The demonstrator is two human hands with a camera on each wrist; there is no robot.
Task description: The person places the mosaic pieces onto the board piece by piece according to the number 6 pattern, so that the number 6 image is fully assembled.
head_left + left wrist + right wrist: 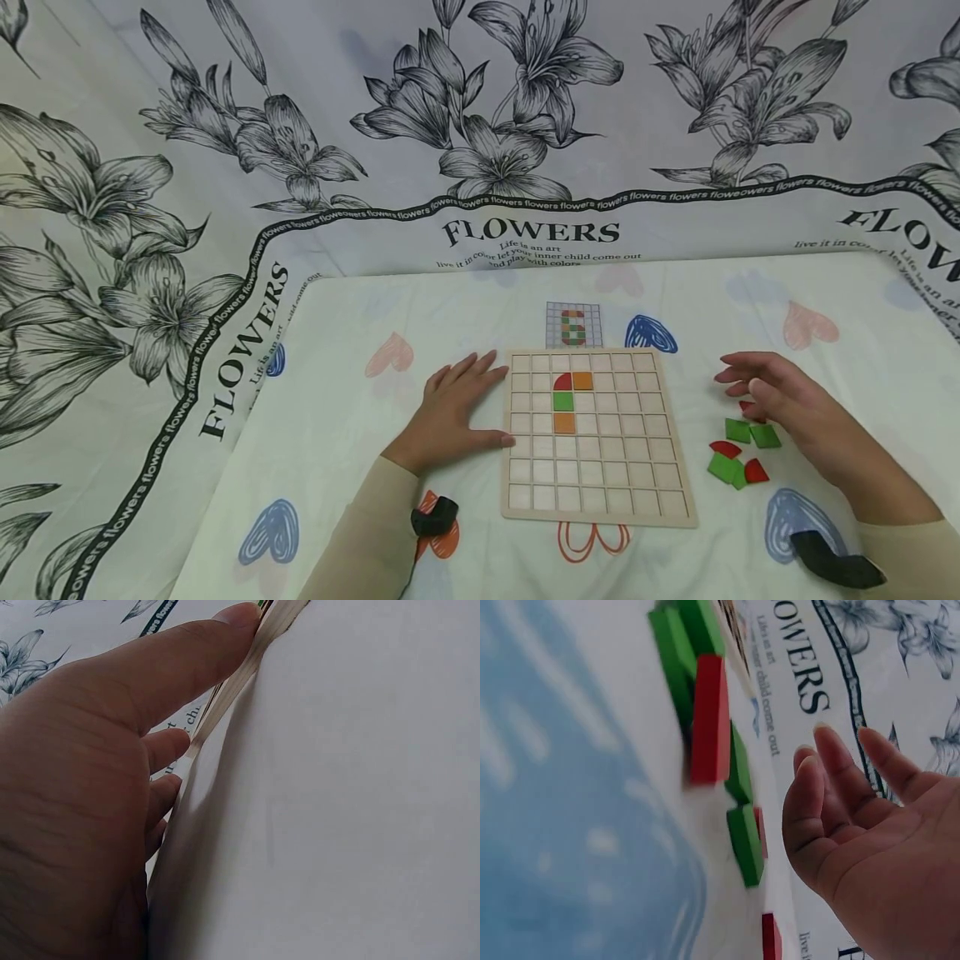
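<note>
A wooden grid board [615, 454] lies in the middle of the head view. Set in its upper left cells are a red quarter-round tile [563, 382], two orange square tiles [582, 381] and a green square tile [563, 402]. My left hand [453, 412] rests at the board's left side, fingers spread, thumb touching the edge. Over on the right, my right hand [787, 404] hovers beside loose green tiles [738, 430] and red tiles [756, 472]. Its fingers bend loosely with nothing between them, and it partly covers one red tile.
Just beyond the board's far edge lies a small card [553, 327] with a coloured grid pattern. A cloth [337, 450] printed with hearts covers the table. Behind it hangs flower-printed fabric [630, 150].
</note>
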